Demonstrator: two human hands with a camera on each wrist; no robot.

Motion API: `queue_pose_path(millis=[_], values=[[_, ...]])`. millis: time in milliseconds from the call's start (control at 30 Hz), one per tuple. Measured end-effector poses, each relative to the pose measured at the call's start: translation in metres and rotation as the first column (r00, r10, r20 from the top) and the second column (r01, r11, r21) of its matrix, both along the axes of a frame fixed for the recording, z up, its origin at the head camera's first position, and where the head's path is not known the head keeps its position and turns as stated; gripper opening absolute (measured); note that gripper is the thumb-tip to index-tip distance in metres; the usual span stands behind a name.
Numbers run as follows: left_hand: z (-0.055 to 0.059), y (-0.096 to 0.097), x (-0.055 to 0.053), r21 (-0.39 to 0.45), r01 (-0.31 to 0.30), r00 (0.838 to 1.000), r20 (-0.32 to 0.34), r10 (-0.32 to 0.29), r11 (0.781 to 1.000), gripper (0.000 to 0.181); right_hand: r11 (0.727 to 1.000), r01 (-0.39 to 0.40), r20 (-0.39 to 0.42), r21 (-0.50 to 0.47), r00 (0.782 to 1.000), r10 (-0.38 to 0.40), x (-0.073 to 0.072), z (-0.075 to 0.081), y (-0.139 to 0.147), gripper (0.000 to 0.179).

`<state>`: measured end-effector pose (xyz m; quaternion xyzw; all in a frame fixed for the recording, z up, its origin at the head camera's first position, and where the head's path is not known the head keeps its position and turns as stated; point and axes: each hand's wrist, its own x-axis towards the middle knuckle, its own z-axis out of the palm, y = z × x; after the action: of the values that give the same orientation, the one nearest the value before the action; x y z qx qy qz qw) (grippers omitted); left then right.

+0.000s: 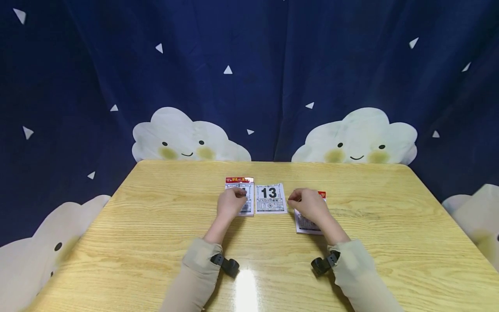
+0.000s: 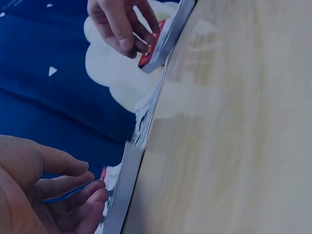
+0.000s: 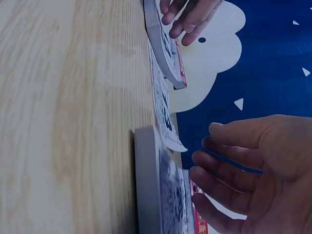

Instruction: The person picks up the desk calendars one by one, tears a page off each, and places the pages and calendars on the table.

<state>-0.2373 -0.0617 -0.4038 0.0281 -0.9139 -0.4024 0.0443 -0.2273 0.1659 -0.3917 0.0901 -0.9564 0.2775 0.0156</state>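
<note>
A thick tear-off calendar pad (image 1: 247, 209) with a red header lies left of centre, its large number mostly hidden by my left hand (image 1: 231, 203). That hand hovers at the pad's face with fingers loosely bent, holding nothing. Just right of the pad lies a loose calendar sheet (image 1: 270, 206) printed with 13. Farther right and a little nearer is a second calendar pad (image 1: 306, 226), partly covered by my right hand (image 1: 309, 204). In the right wrist view the right fingers (image 3: 219, 185) are relaxed and apart, with nothing between them. The sheet's corner curls up beside this pad.
Everything lies on a light wooden table (image 1: 156, 208). Behind it hangs a dark blue curtain (image 1: 257, 86) with white clouds and triangles. A black wrist camera (image 1: 230, 265) is strapped to the left wrist, another camera (image 1: 321, 265) to the right.
</note>
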Motion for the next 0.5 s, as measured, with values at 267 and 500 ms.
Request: queue_pose_path(millis=[267,500], values=[[0.001,0.018,0.008,-0.061,0.044,0.999,-0.027,-0.045,0.997,0.023,0.999,0.049,0.012,-0.014,0.999,-0.049,0.005,-0.001,0.015,0.017],[0.001,0.029,0.008,-0.036,0.108,0.994,0.003,-0.108,0.993,0.022,0.996,0.093,0.062,0.012,0.994,-0.094,0.008,0.001,0.023,0.019]])
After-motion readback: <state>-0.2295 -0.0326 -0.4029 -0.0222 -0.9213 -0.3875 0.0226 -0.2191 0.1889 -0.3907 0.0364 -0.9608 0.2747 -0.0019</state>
